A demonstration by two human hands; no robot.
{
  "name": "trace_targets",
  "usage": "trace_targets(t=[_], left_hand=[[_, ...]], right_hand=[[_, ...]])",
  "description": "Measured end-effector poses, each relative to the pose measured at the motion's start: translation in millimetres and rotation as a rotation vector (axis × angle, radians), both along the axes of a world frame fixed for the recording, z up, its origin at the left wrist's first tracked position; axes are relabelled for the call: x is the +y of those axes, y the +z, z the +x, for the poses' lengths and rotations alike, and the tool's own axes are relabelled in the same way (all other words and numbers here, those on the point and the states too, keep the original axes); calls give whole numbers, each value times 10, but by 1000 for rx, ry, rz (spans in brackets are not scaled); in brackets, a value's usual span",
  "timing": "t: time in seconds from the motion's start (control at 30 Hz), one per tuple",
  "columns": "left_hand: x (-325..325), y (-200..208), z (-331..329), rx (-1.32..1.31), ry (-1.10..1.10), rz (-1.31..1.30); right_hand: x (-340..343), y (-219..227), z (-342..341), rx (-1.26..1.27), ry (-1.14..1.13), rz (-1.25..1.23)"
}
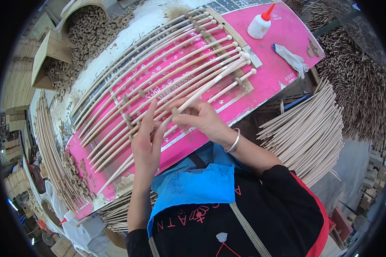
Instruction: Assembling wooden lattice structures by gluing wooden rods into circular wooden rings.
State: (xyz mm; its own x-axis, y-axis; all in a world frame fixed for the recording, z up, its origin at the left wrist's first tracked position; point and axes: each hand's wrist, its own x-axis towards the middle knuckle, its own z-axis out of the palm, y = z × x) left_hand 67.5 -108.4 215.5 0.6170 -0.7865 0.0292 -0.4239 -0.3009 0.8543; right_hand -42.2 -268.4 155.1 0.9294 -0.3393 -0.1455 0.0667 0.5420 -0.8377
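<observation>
A long pale wooden rod with a ball at its end (213, 82) lies slantwise over a row of similar rods. My left hand (146, 143) is closed round its lower stretch, the forefinger pointing up along it. Just right of that, my right hand (203, 121) is curled in a pinch by the same rod. At its fingertips shows a small tan wooden ring (175, 111); whether it is threaded on the rod I cannot tell. Beneath, several ball-ended rods (167, 70) lie side by side, ball ends at the upper right, with small rings on some of them.
The pink-covered table (240, 21) carries a white glue bottle (259, 26) with a red nozzle and a white glove (291, 60). A wooden strip (229, 29) borders the ball ends. Wooden rings (88, 36) spill from boxes at the upper left. Rod bundles (306, 132) stand at right.
</observation>
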Motion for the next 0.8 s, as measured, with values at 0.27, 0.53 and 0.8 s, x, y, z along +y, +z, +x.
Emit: trace_targets(t=[0.27, 0.53, 0.8], left_hand=[[296, -48, 143, 65, 38, 57], [263, -136, 153, 36, 52, 12], [110, -120, 80, -196, -59, 28]], right_hand=[[-629, 62, -183, 69, -206, -76], [-720, 84, -245, 12, -223, -120], [-779, 110, -454, 142, -243, -218]])
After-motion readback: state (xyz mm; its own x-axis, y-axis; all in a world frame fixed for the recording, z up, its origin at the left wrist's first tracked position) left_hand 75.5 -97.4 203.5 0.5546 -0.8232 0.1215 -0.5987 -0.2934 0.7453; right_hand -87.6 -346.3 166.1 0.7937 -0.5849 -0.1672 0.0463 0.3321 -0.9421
